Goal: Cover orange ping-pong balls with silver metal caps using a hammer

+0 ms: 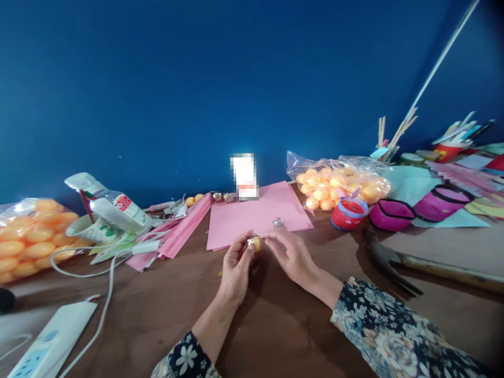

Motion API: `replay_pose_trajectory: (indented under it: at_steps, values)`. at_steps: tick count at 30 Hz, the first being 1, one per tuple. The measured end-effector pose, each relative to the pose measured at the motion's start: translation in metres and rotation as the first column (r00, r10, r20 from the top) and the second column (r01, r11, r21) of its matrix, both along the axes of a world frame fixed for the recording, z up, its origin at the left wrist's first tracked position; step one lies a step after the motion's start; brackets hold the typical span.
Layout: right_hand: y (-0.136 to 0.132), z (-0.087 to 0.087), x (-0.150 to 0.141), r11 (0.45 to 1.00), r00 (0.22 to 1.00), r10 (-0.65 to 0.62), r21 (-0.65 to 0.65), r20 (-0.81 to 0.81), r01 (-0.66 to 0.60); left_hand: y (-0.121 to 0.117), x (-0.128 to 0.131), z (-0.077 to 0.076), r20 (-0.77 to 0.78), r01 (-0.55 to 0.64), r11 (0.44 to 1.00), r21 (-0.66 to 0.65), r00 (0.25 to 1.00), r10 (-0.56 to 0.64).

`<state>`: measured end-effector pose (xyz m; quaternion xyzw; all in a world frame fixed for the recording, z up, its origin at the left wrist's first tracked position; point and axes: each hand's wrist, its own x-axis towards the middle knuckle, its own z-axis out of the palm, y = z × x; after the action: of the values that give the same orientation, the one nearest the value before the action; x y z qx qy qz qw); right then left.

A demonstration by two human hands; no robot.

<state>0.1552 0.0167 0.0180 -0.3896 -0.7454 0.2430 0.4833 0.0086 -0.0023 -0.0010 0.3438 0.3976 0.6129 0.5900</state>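
Pinched in the fingers of my left hand [235, 270] is a small yellow-orange ball [258, 243], with shiny silver bits on its left side. My right hand [293, 257] is just to the right of the ball, thumb and forefinger brought together in a pinch. Whatever they hold, if anything, is too small to make out. Beyond the right fingers, a little heap of silver pieces [279, 223] lies on pink paper sheets [252, 218]. Silver-covered balls [222, 197] rest at the back, left of the sheets.
A hammer [388, 257] lies on the right, near a red pot [346, 214] and purple fabric cups [391, 214]. Bags of orange balls [326, 186] stand on both sides. Leftward are pink strips [185, 228], a white cable [111, 283] and a power strip [55, 336].
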Motion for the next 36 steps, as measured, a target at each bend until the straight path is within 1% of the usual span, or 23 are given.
replay_pose_trajectory:
  at_steps: [5, 10, 13, 19, 24, 27, 31, 33, 36]
  values:
    - [-0.0010, 0.0018, -0.0008, 1.000, 1.000, 0.002, 0.014, 0.008, -0.002, -0.0011, -0.0003, 0.0027, -0.028, 0.014, 1.000, -0.009, 1.000, -0.014]
    - [-0.0024, 0.0039, -0.0007, 0.999, 0.999, -0.037, -0.001, 0.012, 0.037, -0.0013, -0.0006, 0.0052, -0.063, 0.019, 1.000, -0.019, 0.998, -0.021]
    - [-0.0019, 0.0037, -0.0001, 0.998, 0.999, -0.039, -0.049, 0.000, 0.039, -0.0002, -0.0007, 0.0033, -0.060, 0.019, 1.000, -0.022, 0.998, -0.020]
    - [0.0033, 0.0004, -0.0006, 0.985, 0.992, -0.036, -0.171, -0.118, 0.015, 0.0018, 0.0000, -0.0001, -0.041, 0.004, 1.000, -0.006, 0.999, -0.004]
    - [0.0060, 0.0013, -0.0012, 0.970, 0.983, -0.038, -0.244, -0.179, -0.007, 0.0007, -0.0003, 0.0011, -0.067, 0.035, 0.999, -0.014, 0.997, -0.036]
    - [0.0053, 0.0034, -0.0024, 0.953, 0.974, -0.027, -0.301, -0.226, -0.044, 0.0006, -0.0009, 0.0009, -0.070, 0.042, 0.999, -0.010, 0.997, -0.043]
    - [0.0034, 0.0045, -0.0050, 0.926, 0.964, -0.016, -0.368, -0.266, -0.086, 0.0017, -0.0010, 0.0001, -0.070, 0.011, 1.000, -0.006, 0.997, -0.011]
    - [0.0030, 0.0045, -0.0055, 0.928, 0.966, -0.009, -0.363, -0.258, -0.088, 0.0020, -0.0007, 0.0001, -0.068, -0.005, 1.000, -0.003, 0.998, 0.004]
    - [0.0033, 0.0044, -0.0050, 0.944, 0.972, -0.003, -0.322, -0.237, -0.075, 0.0016, -0.0002, 0.0006, -0.071, -0.005, 1.000, 0.007, 0.997, 0.005]
